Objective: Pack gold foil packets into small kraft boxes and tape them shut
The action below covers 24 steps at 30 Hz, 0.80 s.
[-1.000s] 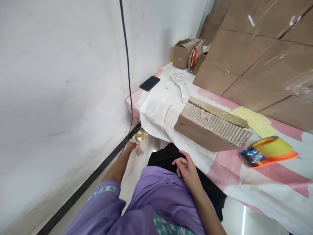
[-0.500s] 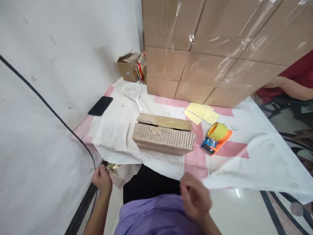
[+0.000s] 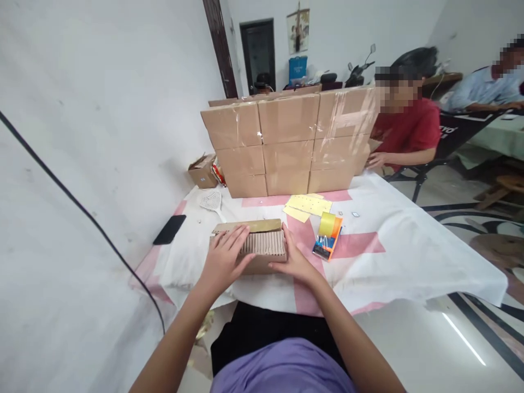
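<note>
A small brown cardboard box [image 3: 266, 265] lies near the front of the table, its corrugated side flap facing up and a gap along the far edge. My left hand [image 3: 224, 255] grips the left part of the box, fingers across the top and thumb along the near edge. At the right end, my right hand [image 3: 295, 261] holds the box with its thumb on the front and fingers around the corner. To the right of the box is a tape dispenser [image 3: 328, 236] with a yellowish tape roll. Several yellow paper sheets [image 3: 309, 206] lie behind it.
Stacked taped cartons [image 3: 289, 155] stand at the back. A black phone [image 3: 169, 229] and a white strainer-like scoop [image 3: 212, 202] lie left. A small open carton [image 3: 202, 172] sits by the wall. A person in red [image 3: 417, 128] touches the stack's right side; another person sits farther back.
Both hands have come up from the table's front edge and taken hold of the box. The head view has lifted, showing more of the room and the people at right.
</note>
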Available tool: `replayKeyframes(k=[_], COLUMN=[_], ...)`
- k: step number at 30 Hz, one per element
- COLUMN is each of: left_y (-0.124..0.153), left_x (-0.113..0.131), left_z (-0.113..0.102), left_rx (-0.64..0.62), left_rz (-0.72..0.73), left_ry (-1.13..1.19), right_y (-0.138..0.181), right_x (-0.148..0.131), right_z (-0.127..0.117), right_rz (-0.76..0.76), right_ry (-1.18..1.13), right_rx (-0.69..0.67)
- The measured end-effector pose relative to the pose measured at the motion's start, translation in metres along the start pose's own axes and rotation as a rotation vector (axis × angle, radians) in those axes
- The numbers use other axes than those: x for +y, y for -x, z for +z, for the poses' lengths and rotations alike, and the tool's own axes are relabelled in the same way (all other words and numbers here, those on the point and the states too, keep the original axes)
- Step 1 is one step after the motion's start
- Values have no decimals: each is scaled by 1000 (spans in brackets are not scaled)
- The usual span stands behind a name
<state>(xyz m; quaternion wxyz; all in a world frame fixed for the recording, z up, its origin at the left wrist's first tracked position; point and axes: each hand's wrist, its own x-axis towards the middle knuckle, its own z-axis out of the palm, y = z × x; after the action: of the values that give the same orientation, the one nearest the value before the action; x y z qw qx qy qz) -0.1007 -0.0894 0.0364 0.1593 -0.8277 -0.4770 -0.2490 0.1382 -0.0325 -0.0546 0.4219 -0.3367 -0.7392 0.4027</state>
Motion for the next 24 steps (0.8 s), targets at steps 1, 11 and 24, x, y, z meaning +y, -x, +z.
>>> replayKeyframes(k=[1, 11, 24], left_y=[-5, -24, 15], left_x=[0, 0, 7], left_z=[3, 2, -7], left_rx=[10, 149, -90], left_rz=[-18, -170, 36], left_ry=[-5, -80, 2], right_y=[2, 5, 7], right_x=[1, 14, 20], right_z=[2, 9, 13], right_rz=[2, 7, 56], right_ry=[-14, -51, -133], right_rx=[9, 64, 75])
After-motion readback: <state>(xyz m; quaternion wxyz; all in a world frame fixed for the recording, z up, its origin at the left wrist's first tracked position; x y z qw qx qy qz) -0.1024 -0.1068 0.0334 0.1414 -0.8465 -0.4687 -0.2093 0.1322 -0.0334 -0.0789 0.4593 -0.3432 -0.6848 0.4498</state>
